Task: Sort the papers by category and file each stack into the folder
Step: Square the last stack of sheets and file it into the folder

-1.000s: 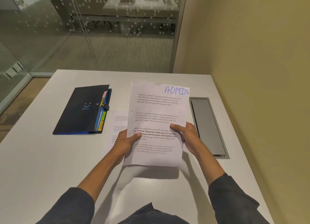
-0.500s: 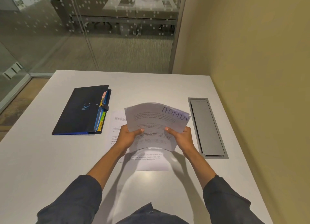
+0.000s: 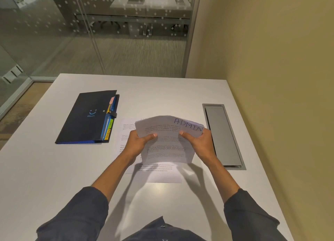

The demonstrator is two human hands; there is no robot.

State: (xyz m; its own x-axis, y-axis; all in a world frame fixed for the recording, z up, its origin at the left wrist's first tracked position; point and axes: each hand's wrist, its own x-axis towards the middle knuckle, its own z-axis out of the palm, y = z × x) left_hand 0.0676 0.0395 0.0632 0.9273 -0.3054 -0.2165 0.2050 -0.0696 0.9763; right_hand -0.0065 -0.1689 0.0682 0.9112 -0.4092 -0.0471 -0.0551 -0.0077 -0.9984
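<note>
A printed sheet marked ADMIN (image 3: 168, 143) is held a little above the white table (image 3: 54, 177), its top edge curling back toward me. My left hand (image 3: 140, 142) grips its left side and my right hand (image 3: 197, 141) its right side, thumbs on top. Under it, more printed papers (image 3: 159, 174) lie flat on the table, partly hidden by the sheet and my hands. A closed dark folder (image 3: 86, 118) with coloured index tabs, one reading SPORTS, lies to the left of the papers.
A grey metal cable hatch (image 3: 223, 136) is set into the table just right of my right hand. A yellow wall runs along the right edge and a glass partition stands behind the table.
The ADMIN sheet has dropped from upright in front of me to low over the papers on the table, and its top has bent backward. Both hands moved down and forward with it.
</note>
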